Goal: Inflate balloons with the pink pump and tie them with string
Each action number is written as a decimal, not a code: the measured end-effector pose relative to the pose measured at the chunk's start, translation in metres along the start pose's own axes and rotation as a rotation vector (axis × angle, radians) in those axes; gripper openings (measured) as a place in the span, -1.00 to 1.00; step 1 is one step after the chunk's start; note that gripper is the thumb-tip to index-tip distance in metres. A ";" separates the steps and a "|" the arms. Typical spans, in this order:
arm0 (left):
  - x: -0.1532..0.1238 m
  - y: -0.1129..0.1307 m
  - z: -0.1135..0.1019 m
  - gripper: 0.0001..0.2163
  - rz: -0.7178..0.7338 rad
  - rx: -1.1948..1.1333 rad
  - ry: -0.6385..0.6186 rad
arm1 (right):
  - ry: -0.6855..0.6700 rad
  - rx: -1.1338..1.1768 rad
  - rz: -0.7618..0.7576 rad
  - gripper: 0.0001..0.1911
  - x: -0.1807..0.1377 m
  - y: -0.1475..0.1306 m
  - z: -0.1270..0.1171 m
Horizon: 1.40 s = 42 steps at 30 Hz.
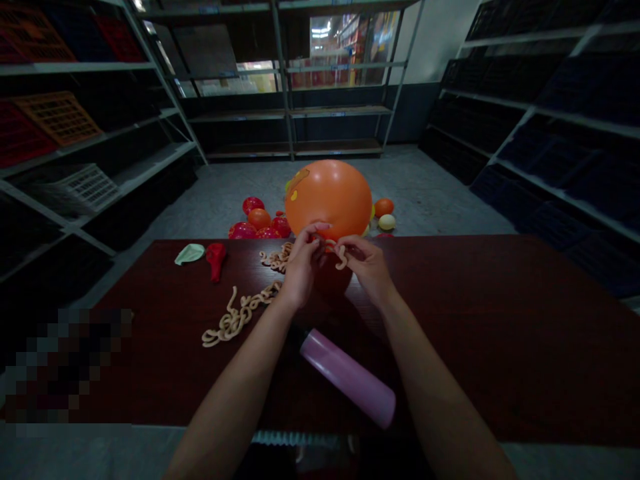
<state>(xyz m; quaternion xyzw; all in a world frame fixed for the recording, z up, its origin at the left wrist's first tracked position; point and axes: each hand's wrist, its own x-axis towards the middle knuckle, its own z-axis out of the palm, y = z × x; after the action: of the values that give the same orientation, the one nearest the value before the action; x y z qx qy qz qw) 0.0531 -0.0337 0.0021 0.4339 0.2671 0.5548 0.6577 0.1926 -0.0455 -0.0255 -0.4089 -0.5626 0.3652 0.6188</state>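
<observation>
A large inflated orange balloon (337, 193) with a printed pattern stands over the table's far edge, its neck end toward me. At that neck, my left hand (303, 263) is closed in a pinch, partly hiding the neck. My right hand (369, 267) pinches a short curly beige cord (342, 257) close beside it. Left of my left hand lie a small heap of beige cords (274, 259) and a longer tangled beige strand (237, 320). Between my forearms rests a pink cylinder (350, 377) with a dark tip, which looks like a balloon pump.
On the dark wooden table (480, 333) lie a flat red balloon (216, 259) and a flat pale green balloon (190, 254). Several inflated balloons (259, 218) sit on the floor beyond. Metal shelves (290, 113) stand behind and on both sides, with crates (60, 117) at left.
</observation>
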 end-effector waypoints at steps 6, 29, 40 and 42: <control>0.002 0.004 -0.002 -0.84 -0.043 0.058 0.085 | -0.122 0.009 0.037 -0.92 0.000 -0.008 -0.010; 0.006 -0.007 -0.028 -0.89 0.699 1.058 -0.180 | 0.084 0.228 0.239 -0.71 -0.001 0.002 -0.012; 0.026 -0.031 -0.037 -0.81 0.238 0.551 0.047 | -0.015 -0.410 0.000 -0.82 -0.001 0.001 -0.002; 0.027 -0.033 -0.037 -0.83 0.190 0.510 0.049 | 0.006 -0.576 -0.040 -0.82 -0.005 0.000 0.003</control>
<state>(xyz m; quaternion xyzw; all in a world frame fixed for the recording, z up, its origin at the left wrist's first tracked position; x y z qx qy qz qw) 0.0450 0.0017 -0.0405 0.5953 0.3722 0.5390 0.4654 0.1897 -0.0495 -0.0273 -0.5575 -0.6493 0.1768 0.4861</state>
